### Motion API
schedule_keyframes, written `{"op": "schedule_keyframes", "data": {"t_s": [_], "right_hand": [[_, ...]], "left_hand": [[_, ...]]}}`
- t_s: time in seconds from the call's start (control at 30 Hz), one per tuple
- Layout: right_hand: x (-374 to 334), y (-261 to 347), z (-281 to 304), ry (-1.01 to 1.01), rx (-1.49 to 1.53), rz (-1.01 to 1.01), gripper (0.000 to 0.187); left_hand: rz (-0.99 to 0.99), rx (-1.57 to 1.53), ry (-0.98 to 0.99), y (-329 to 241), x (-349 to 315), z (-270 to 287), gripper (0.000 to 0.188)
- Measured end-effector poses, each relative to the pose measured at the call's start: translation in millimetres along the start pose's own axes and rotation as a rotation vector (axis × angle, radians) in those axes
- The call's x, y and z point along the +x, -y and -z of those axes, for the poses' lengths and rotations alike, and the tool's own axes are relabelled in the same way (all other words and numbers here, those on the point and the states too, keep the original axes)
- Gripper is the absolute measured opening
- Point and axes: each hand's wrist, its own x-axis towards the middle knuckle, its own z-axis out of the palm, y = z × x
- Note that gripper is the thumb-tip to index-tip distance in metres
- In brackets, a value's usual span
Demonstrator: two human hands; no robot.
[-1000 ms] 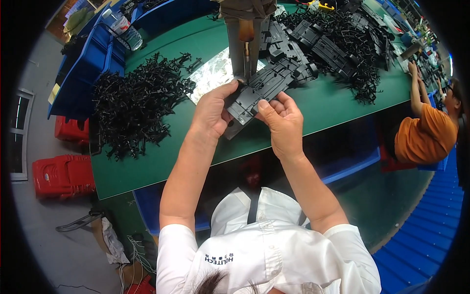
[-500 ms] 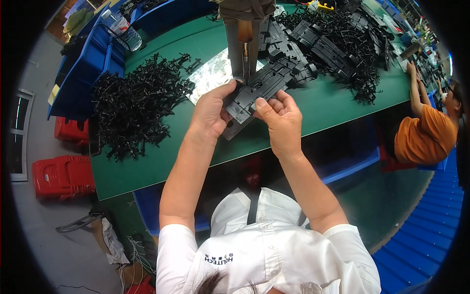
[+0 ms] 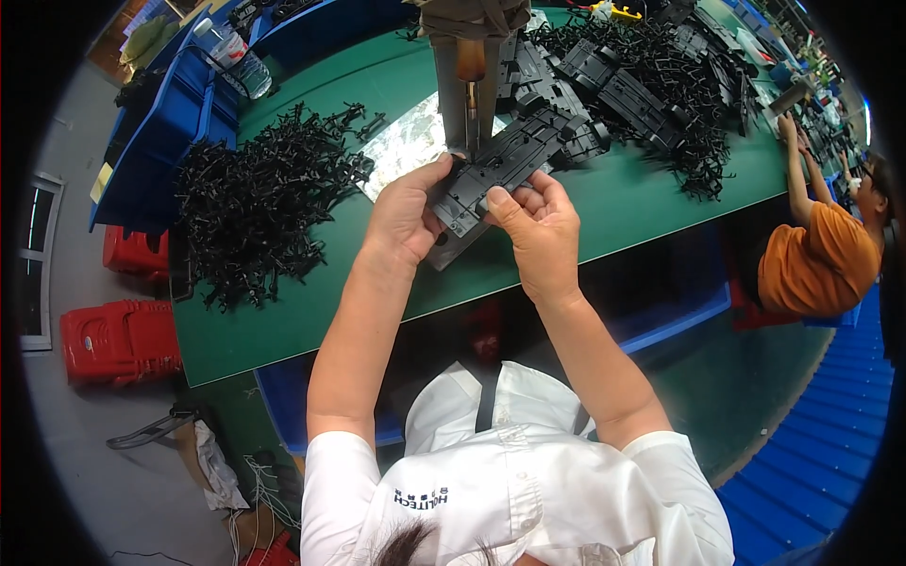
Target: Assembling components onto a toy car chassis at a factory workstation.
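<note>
Both my hands grip a black plastic toy-car chassis (image 3: 505, 162), tilted with its far end up to the right. My left hand (image 3: 404, 215) is closed on its left edge, thumb on top. Closed on the near right edge, my right hand (image 3: 545, 234) has its thumb on the upper face. A vertical machine with a thin metal tip (image 3: 472, 113) comes down over the chassis's far left side; whether the tip touches it I cannot tell. Partly hidden beneath the chassis is a dark metal plate (image 3: 451, 250).
Small black plastic parts lie in a tangled heap (image 3: 269, 198) at left. More parts and chassis pieces (image 3: 628, 99) pile up at back right. A blue bin (image 3: 170, 141) and clear bottle (image 3: 241, 61) stand back left. A person in orange (image 3: 816, 259) works at far right.
The chassis and my hands have shifted very slightly left, with the grip unchanged. The arms of the person at right have moved a little.
</note>
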Motion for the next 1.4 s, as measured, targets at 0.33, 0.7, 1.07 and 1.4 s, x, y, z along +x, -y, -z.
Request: {"op": "schedule_keyframes", "data": {"t_s": [0.33,0.7,1.07,1.4], "right_hand": [[1.4,-1.1,0.0,0.006,-0.047,0.016,0.053],[-1.4,-6.3,-2.9,0.028,-0.059,0.021,0.055],[-9.1,-9.6,4.8,0.005,0.013,-0.013,0.054],[-8.2,-10.1,2.6,0.002,0.02,-0.038,0.054]], "left_hand": [[0.005,-0.021,0.03,0.5,2.1,2.3,0.02],[-0.004,-0.034,0.004,-0.2,-3.3,5.6,0.019],[-0.053,0.029,-0.03,4.3,-10.3,-0.8,0.02],[-0.069,0.054,-0.034,1.2,-10.7,2.2,0.019]]}}
